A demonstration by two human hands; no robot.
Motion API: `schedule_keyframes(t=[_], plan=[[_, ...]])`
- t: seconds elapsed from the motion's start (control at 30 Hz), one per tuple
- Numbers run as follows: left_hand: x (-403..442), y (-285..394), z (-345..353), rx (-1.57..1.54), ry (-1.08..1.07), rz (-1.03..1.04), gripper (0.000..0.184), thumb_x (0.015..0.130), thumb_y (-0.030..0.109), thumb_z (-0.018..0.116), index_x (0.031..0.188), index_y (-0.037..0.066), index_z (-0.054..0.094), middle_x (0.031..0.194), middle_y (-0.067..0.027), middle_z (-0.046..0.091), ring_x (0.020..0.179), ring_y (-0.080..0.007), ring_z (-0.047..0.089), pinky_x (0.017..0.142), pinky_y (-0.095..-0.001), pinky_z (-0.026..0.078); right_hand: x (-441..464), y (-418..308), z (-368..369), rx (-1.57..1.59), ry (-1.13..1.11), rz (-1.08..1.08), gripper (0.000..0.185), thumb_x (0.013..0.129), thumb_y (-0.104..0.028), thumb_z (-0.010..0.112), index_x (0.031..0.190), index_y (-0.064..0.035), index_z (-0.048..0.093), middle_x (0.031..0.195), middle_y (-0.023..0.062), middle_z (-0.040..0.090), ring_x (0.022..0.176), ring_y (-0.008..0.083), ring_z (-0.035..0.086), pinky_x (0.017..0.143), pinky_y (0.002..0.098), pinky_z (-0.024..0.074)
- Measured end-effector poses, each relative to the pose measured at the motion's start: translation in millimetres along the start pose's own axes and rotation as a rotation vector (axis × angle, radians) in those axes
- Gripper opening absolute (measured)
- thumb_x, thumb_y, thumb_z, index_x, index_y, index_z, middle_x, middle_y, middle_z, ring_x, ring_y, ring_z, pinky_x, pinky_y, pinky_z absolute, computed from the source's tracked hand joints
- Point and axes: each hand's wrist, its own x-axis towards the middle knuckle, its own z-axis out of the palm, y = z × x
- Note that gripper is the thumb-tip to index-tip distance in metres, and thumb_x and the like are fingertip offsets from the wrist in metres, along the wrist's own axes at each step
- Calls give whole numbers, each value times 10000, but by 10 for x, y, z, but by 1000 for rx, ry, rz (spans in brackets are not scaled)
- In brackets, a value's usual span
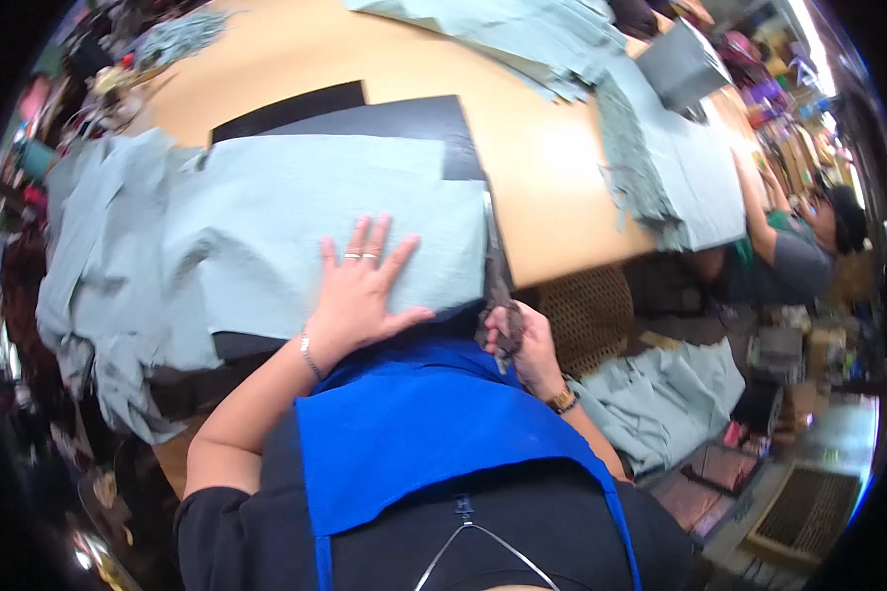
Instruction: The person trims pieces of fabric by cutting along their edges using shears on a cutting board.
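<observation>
My left hand [358,291] lies flat, fingers spread, on a pale grey-green sheet [266,197] that looks like leather or cloth. Under the sheet's far edge, a dark grey board [414,118] and a black piece [306,106] stick out. Wrapped round the dark handles of a pair of shears [497,256], my right hand [524,345] is at the table's near edge. The blades point away from me along the sheet's right edge. How far apart the blades are, I cannot tell.
Across the tan table [542,177] lie more grey-green sheets [503,34] and a grey box [682,64]. A co-worker [788,241] leans in at the right, arms over the table. More sheet material [660,399] is heaped at lower right.
</observation>
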Motion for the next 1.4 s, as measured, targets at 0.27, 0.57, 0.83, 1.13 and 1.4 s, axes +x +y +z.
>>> schedule_keyframes(t=[0.27, 0.57, 0.83, 1.13, 1.4], plan=[[-282, -194, 5, -96, 94, 303, 570, 673, 238, 734, 1210, 165, 557, 1346, -160, 468, 1252, -288, 447, 973, -525, 375, 68, 248, -1, 99, 121, -74, 125, 888, -127, 591, 876, -5, 572, 712, 54, 565, 602, 129, 570, 537, 246, 493], [-1017, -2658, -1630, -406, 945, -315, 463, 730, -65, 431, 1147, 32, 608, 1131, -105, 617, 1048, -175, 557, 919, -295, 416, -7, -41, -184, -27, 98, -117, 219, 909, -226, 627, 846, -26, 562, 692, 26, 551, 584, 91, 537, 527, 228, 466], [-2653, -4835, -1761, 166, 872, -1484, 800, 890, 571, 467, 1426, 7, 280, 1423, -346, 276, 1319, -481, 278, 1080, -534, 233, 438, -790, -784, -777, 161, -252, 232, 886, -173, 612, 749, 12, 584, 581, -10, 518, 523, 64, 454, 486, 242, 364], [-467, -1541, -452, 9, 297, -445, 604, 925, 366, 515, 1451, 142, 317, 1528, -171, 218, 1425, -364, 134, 1098, -602, 86, 1464, -1259, -1522, -1505, 283, -547, 251, 786, -247, 637, 895, -22, 660, 863, 173, 665, 845, 314, 645, 756, 405, 495], [-99, 235, -119, -1, -64, 240, 730, 743, 501, 692, 1372, 205, 469, 1524, -161, 237, 1406, -360, 208, 1074, -630, 153, 487, -906, -2013, -1372, 920, -695, 238, 825, -317, 636, 942, -110, 657, 938, 92, 663, 926, 277, 620, 807, 388, 502]])
